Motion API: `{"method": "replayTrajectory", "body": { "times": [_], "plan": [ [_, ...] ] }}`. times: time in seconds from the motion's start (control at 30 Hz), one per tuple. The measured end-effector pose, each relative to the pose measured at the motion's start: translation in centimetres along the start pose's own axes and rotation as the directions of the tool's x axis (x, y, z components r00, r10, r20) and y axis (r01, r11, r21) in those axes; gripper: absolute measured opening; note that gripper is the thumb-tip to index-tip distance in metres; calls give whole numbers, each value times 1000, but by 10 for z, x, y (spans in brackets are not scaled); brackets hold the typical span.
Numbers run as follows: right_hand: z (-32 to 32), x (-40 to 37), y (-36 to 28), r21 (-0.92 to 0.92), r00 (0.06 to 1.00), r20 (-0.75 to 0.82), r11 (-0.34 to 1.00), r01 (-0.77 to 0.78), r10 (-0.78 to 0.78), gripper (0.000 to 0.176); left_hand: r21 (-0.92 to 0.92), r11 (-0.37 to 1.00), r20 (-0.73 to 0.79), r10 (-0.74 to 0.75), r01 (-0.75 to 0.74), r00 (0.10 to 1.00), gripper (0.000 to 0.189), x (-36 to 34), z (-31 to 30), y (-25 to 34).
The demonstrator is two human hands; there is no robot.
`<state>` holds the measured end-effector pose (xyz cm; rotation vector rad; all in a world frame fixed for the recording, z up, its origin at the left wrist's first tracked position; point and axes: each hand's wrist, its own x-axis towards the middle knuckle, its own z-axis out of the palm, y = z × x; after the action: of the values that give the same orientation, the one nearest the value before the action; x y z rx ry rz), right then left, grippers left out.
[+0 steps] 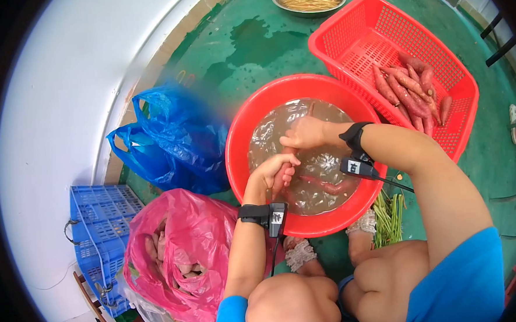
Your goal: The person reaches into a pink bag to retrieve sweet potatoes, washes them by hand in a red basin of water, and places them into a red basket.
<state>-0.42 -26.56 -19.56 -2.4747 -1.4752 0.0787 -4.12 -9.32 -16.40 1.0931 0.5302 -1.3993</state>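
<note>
Over a round red basin (241, 112) of murky water, both my hands are close together. My left hand (275, 170) is closed around a sweet potato (290, 151), whose reddish skin shows between my two hands and below the left fingers. Curled over its upper part is my right hand (307, 133), fingers wrapped and thumb side toward the left hand. Another sweet potato (333, 187) lies partly under water by the basin's near right side. Black straps with small boxes circle both wrists.
A red basket (344, 31) of sweet potatoes (412, 91) stands at the upper right. A metal bowl (311, 11) holds thin sticks. To the left are a blue bag (175, 148), a pink bag (198, 240) of sweet potatoes and a blue crate (98, 227). Green stems (390, 218) lie nearby.
</note>
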Motion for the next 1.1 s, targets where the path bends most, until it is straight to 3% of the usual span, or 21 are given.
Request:
{"method": "replayTrajectory", "body": {
  "times": [0.03,0.07,0.13,0.2,0.27,0.33,0.37,0.4,0.47,0.5,0.6,0.63,0.7,0.73,0.8,0.87,0.93,0.97,1.0,1.07,1.1],
  "plan": [
    [1,2,5,-51,997,-67,997,-51,47,19,180,977,-83,132,-115,988,12,2,1,5],
    [2,3,10,-98,986,-137,990,-105,91,19,182,977,-83,129,-113,988,12,6,3,8],
    [-14,10,8,-53,982,-91,984,-171,166,17,759,649,-393,521,-53,758,27,6,16,14],
    [-28,17,4,-25,939,136,948,-316,317,15,811,583,-434,553,41,711,30,2,20,17],
    [-22,18,2,68,913,119,914,-400,391,12,933,256,-351,808,254,474,28,0,20,11],
    [-22,17,1,251,860,299,836,-488,413,17,940,244,-331,819,238,469,27,-2,21,3],
    [-25,16,3,260,727,570,755,-602,383,18,948,232,-310,832,218,461,26,-3,23,-1],
    [-25,16,8,261,727,570,755,-602,382,18,948,232,-310,832,219,461,26,-2,26,-4],
    [-25,15,21,297,322,943,225,-928,86,12,966,121,-210,883,228,419,31,-2,30,-9],
    [-31,9,25,244,242,968,19,-970,-69,15,982,58,-120,927,180,355,32,-1,30,-11],
    [-34,6,36,354,361,923,-73,-932,-131,21,976,88,-157,921,202,357,32,1,33,-5],
    [-33,5,37,351,358,925,-70,-934,-130,21,960,217,-275,848,176,453,33,-4,39,-1],
    [-31,2,39,327,329,931,37,-944,157,22,932,279,-358,797,229,487,37,-4,37,2],
    [-29,-1,41,348,378,879,152,-925,291,20,898,333,-437,737,287,516,40,-4,36,3],
    [-25,-9,46,88,395,718,489,-868,573,13,875,392,-484,723,285,493,42,-2,17,-2],
    [24,-41,75,163,695,210,676,-718,688,20,845,450,-535,698,290,476,44,0,-3,-7],
    [0,-44,64,138,370,462,347,-928,806,25,743,614,-630,508,266,587,52,1,-20,-9],
    [-20,-41,45,117,289,435,265,-957,853,29,727,660,-614,503,187,609,60,12,-31,-15],
    [-6,-41,49,113,291,436,269,-957,852,29,724,665,-615,502,184,608,60,21,-36,-21],
    [42,-44,60,31,212,359,215,-976,909,33,825,565,-475,704,-12,527,59,39,-37,-33],
    [52,-38,65,24,189,470,201,-979,862,36,805,590,-458,681,-59,571,60,48,-39,-36]
  ]
}}
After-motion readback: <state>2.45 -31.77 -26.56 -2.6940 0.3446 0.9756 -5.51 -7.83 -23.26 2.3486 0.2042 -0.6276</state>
